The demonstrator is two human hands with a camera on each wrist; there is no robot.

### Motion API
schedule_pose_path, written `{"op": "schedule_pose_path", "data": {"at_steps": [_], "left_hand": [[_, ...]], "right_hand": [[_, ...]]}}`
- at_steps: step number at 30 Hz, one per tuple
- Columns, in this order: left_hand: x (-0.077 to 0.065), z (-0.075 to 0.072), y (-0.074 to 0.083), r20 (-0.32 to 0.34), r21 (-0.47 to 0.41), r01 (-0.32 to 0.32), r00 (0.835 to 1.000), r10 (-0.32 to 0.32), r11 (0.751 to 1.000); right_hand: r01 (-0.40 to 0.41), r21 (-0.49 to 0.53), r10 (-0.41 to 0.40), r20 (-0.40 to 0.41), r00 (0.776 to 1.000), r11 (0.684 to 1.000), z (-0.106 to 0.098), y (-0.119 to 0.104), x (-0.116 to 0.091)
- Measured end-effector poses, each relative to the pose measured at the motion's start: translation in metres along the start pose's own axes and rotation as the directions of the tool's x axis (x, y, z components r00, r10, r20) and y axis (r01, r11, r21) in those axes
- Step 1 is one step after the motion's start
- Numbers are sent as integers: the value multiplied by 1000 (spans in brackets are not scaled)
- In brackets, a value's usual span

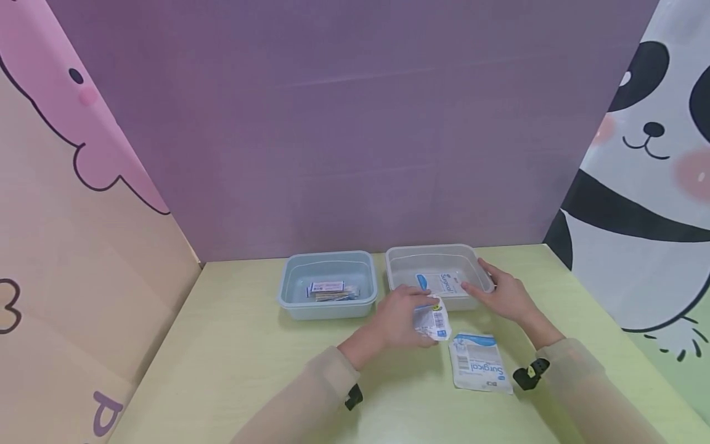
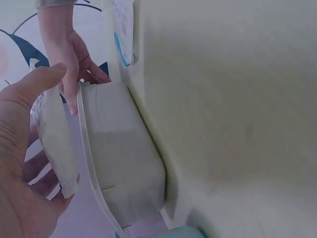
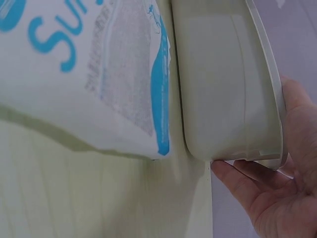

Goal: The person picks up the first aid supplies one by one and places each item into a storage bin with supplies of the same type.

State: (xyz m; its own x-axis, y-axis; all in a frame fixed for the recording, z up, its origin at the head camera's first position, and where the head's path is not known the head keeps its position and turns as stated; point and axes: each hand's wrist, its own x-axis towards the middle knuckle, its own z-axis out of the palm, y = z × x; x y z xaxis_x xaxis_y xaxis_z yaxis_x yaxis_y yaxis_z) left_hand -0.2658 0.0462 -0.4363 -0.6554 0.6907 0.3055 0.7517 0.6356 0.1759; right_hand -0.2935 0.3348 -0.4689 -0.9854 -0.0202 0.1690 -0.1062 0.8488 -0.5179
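Note:
My left hand (image 1: 395, 319) holds a white printed packet (image 1: 435, 322) between thumb and fingers, just in front of the pale grey plastic bin (image 1: 400, 266). The left wrist view shows this packet (image 2: 57, 136) edge-on, with the thumb on one side and fingers on the other. My right hand (image 1: 509, 300) grips the bin's right end, thumb over the rim and fingers on the outer wall. Inside that bin lies a packet with blue "Surgical" lettering (image 1: 444, 283). A similar Surgical packet (image 1: 481, 365) lies flat on the table, between the forearms.
Left of the grey bin stands a light blue bin (image 1: 288, 301) with a few small slim packets (image 1: 331, 288) in it. Behind both bins rises a purple panel (image 1: 355, 154). Cartoon-printed panels flank the pale yellow table (image 1: 233, 364).

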Motion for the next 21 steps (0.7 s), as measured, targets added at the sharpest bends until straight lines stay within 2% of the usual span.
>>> {"op": "schedule_pose_path", "data": {"at_steps": [3,10,16,21], "left_hand": [[8,-7,-2,-22,2,12,1000,-12,1000],[26,-16,-1,-22,18,44,999,-43,999],[39,-13,3,-29,-10,72,997,-72,997],[50,-9,2,-86,-15,113,990,-114,993]], "right_hand": [[3,2,-3,-7,1000,1000,0,1,0],[6,14,-6,-3,1000,1000,2,5,2],[12,12,-12,-9,1000,1000,2,4,1],[14,9,-14,-10,1000,1000,1,6,2]]}}
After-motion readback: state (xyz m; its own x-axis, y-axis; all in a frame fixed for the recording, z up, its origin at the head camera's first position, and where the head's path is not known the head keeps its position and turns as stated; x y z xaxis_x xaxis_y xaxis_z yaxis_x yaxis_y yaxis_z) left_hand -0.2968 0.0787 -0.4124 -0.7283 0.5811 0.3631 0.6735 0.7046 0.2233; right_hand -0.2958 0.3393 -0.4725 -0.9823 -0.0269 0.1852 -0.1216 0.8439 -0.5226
